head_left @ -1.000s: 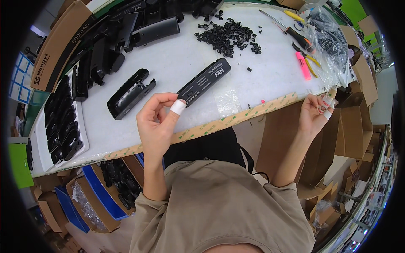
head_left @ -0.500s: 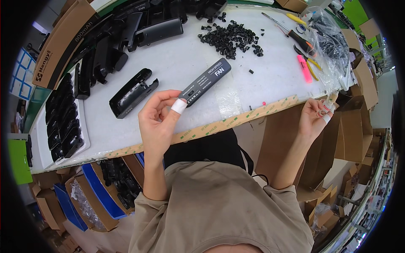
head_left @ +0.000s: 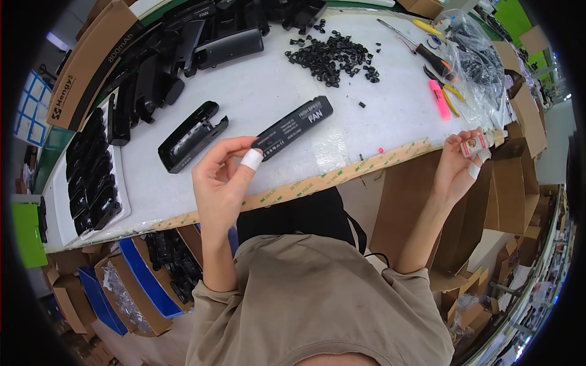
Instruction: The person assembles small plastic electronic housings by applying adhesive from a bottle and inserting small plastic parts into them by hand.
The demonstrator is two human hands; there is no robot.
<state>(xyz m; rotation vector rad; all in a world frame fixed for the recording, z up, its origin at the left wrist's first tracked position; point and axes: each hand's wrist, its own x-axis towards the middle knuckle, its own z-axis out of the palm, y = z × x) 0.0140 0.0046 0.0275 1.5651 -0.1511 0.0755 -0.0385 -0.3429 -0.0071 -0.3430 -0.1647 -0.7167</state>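
Over the bench front, my left hand [head_left: 218,180] pinches one end of a long flat black fan cover [head_left: 294,128], its light printing facing up. White tape wraps the left thumb. My right hand [head_left: 453,171], also with a white wrap on a digit, is closed round a small white bottle [head_left: 474,146] with a red-and-white label, at the bench's right front edge. A hollow black fan housing [head_left: 190,139] lies on the bench, left of the cover and beyond my left hand. Farther back is a heap of small black plastic parts [head_left: 332,58].
A white tray [head_left: 124,201] of black parts stands at left, with many housings [head_left: 229,49] behind. Back right hold a screwdriver [head_left: 432,59], yellow-handled pliers [head_left: 453,91], a pink marker [head_left: 439,99] and a plastic bag [head_left: 482,61]. Cardboard boxes [head_left: 476,201] stand off the right edge.
The fan cover has tipped flatter and its far end lowered, as my left hand shifted slightly left. My right hand has turned the bottle so that its label shows.
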